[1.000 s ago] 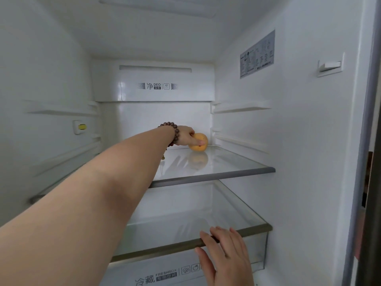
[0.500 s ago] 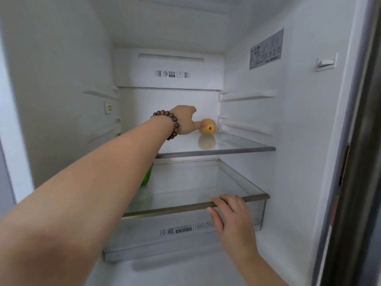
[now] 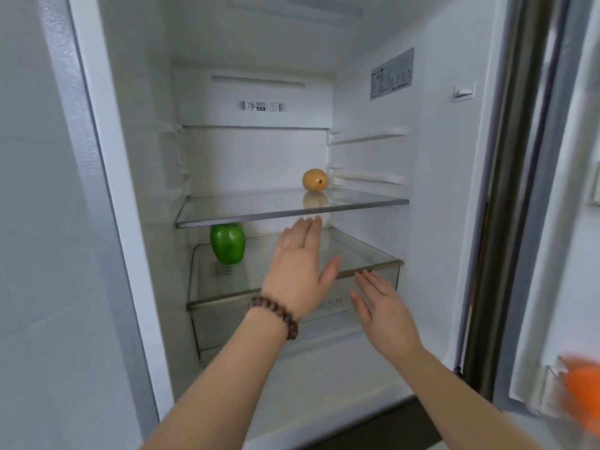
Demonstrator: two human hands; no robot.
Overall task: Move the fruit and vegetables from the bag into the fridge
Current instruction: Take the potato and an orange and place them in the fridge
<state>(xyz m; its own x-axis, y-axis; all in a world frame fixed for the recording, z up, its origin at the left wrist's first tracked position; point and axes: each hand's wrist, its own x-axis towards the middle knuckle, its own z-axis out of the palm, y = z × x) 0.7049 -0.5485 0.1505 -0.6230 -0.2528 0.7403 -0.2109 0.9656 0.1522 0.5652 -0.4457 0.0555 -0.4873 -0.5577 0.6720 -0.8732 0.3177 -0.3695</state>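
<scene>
White fridge interior [image 3: 367, 76], door open. A yellow round fruit [image 3: 315, 180] is set at the back right of the glass shelf [image 3: 259, 219]; a green pepper [image 3: 227, 243] is stood on the lower shelf [image 3: 292, 290] at left. Left hand [image 3: 297, 271] and right hand [image 3: 384, 308] are held spread, fingers apart, nothing gripped. Placement judged done; the bag is not seen, so the next item must be fetched from it. A blurred orange object [image 3: 582, 397] is seen at the right edge.

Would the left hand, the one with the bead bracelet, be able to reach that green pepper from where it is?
Probably yes. The left hand is open and empty in front of the lower shelf, and the green pepper stands at that shelf's back left with nothing between them.
</scene>
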